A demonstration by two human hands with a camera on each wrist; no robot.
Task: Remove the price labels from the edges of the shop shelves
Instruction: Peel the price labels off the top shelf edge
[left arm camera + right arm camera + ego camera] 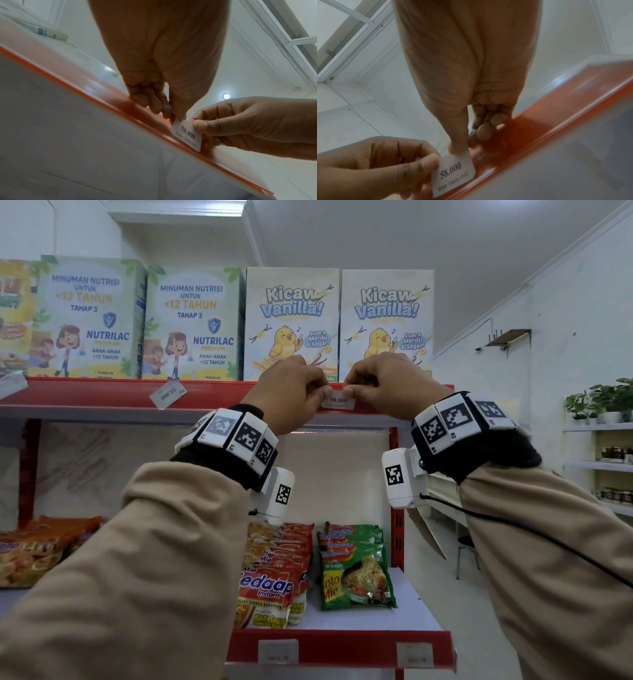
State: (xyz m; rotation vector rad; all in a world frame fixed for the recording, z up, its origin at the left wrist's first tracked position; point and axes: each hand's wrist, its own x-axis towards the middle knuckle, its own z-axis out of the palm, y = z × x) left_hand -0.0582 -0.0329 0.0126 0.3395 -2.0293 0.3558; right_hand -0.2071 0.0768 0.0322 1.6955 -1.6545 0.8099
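Observation:
A white price label (338,402) printed 58.000 sits on the red front edge (102,395) of the top shelf. My left hand (324,392) pinches its upper left corner and my right hand (349,389) pinches its upper right corner. In the left wrist view the left hand (177,117) holds the label (187,135) by its top, with the right thumb (200,125) on its face. In the right wrist view the right hand (456,149) grips the label (453,174) beside the left thumb (428,162). The label's lower edge still lies against the red strip (530,135).
A crooked, upside-down label (168,395) hangs further left on the same edge, and another (12,385) at the far left. Two labels (278,651) (415,655) sit on the lower shelf edge. Kicaw Vanilla boxes (291,320) stand just behind my hands; noodle packs (356,570) lie below.

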